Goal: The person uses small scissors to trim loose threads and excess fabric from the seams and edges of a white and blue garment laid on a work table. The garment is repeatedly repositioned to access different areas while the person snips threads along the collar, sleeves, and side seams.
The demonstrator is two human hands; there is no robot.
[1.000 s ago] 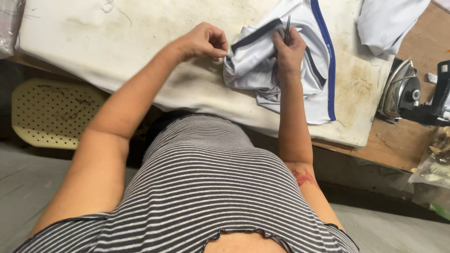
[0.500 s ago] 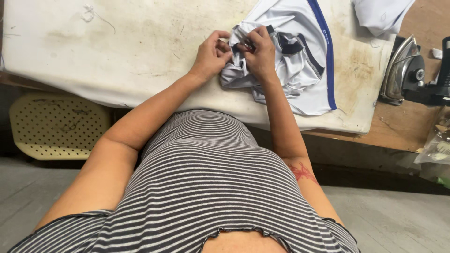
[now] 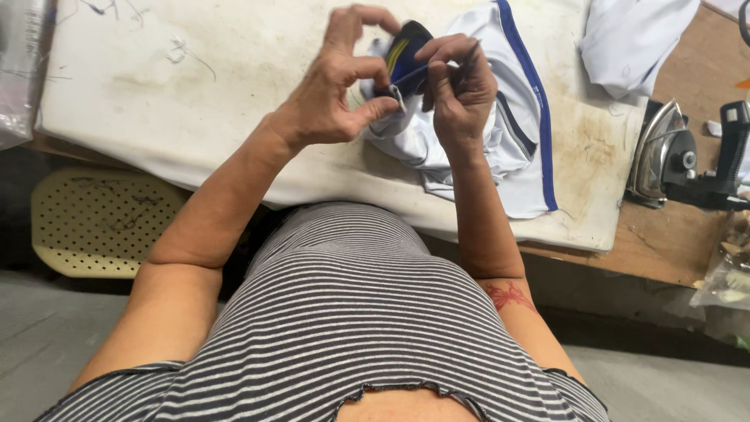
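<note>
Since half a second ago we had lifted both hands higher over the pad. The garment lay there; our left hand and right hand pinched its dark collar, trimming. Next needed a careful snip.

The two hands, left hand and right hand, meet above a garment lying on the padded tabletop. Right of the hands stands an iron; another cloth lies beyond it. A stool sits below the left hand.
</note>
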